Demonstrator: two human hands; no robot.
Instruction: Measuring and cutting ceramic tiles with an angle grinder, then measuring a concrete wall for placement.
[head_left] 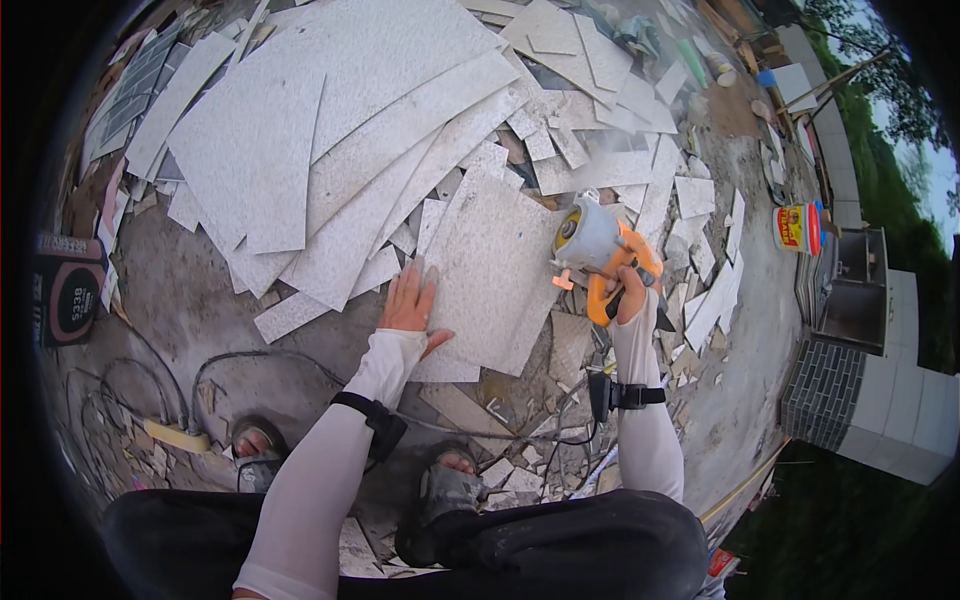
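My left hand lies flat with fingers stretched out on the left edge of a pale speckled tile. My right hand is wrapped round the orange handle of a handheld power cutter with a grey guard. The cutter rests at the tile's right edge; its blade is mostly hidden by the guard. A little haze of dust hangs beyond the cutter. Both my forearms wear white sleeves, with a black strapped device on each.
Large tiles overlap in a pile at the far left. Broken tile pieces litter the right side. A black cable runs past my feet to a power strip. A red and yellow bucket stands by a sink.
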